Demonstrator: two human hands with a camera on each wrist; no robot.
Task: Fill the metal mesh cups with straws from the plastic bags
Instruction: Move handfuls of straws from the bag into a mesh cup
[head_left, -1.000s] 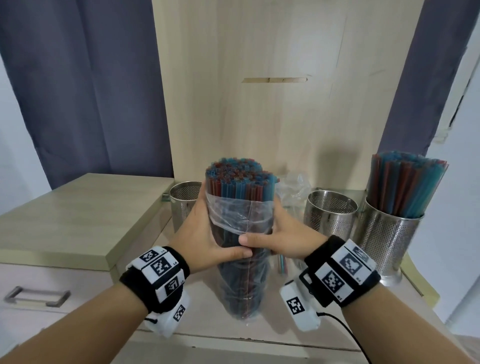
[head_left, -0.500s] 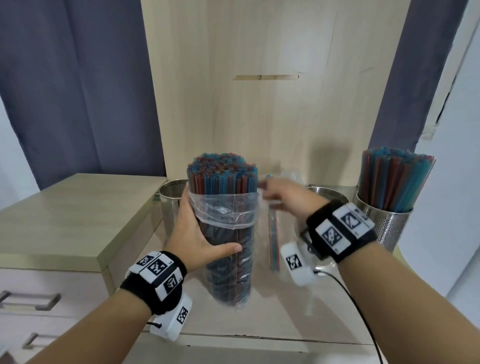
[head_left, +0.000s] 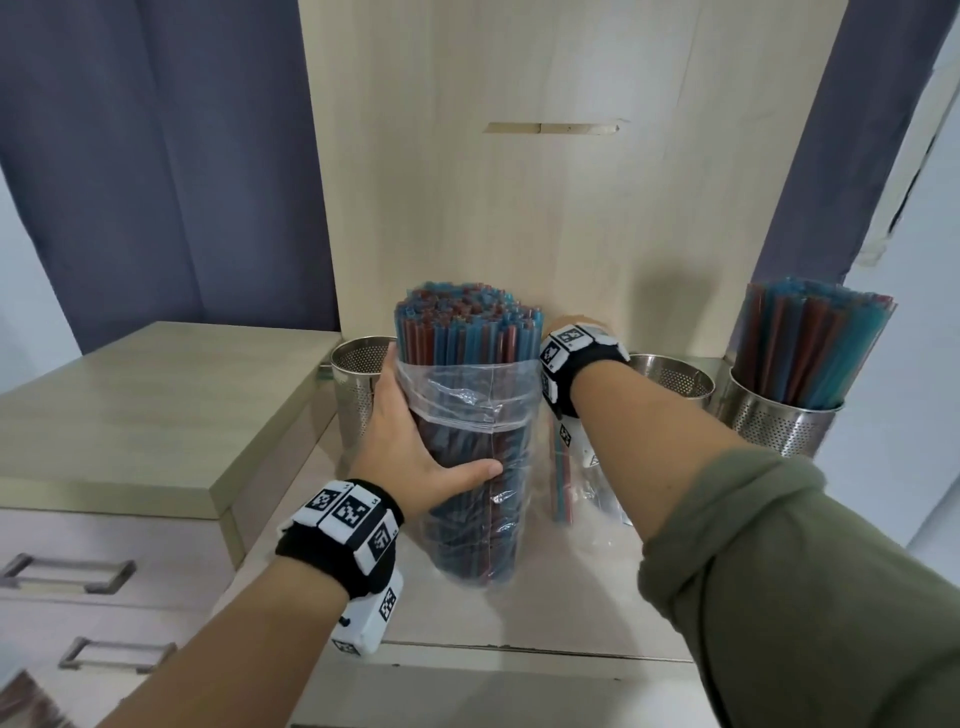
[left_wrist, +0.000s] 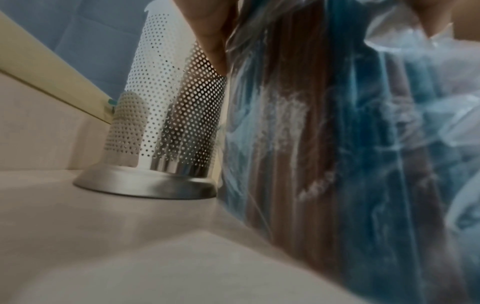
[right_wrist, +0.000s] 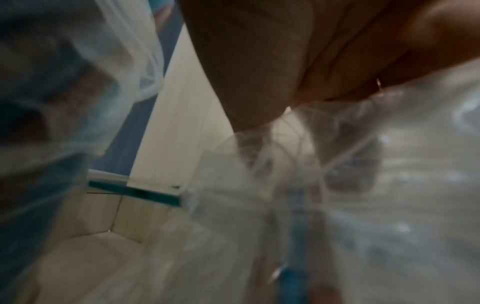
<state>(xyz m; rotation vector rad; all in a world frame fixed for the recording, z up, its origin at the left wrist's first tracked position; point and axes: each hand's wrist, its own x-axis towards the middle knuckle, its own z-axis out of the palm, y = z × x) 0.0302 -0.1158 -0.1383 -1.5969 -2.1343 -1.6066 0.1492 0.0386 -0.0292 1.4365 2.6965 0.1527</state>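
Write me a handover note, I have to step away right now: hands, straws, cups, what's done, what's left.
Left hand: grips the bagged straw bundle, which stands upright on the counter.
Right hand: behind the bundle, pinching the loose bag, which holds only a few straws.
Done: right cup is full of straws.
Left: left cup and middle cup look empty; fill them from the bundle.
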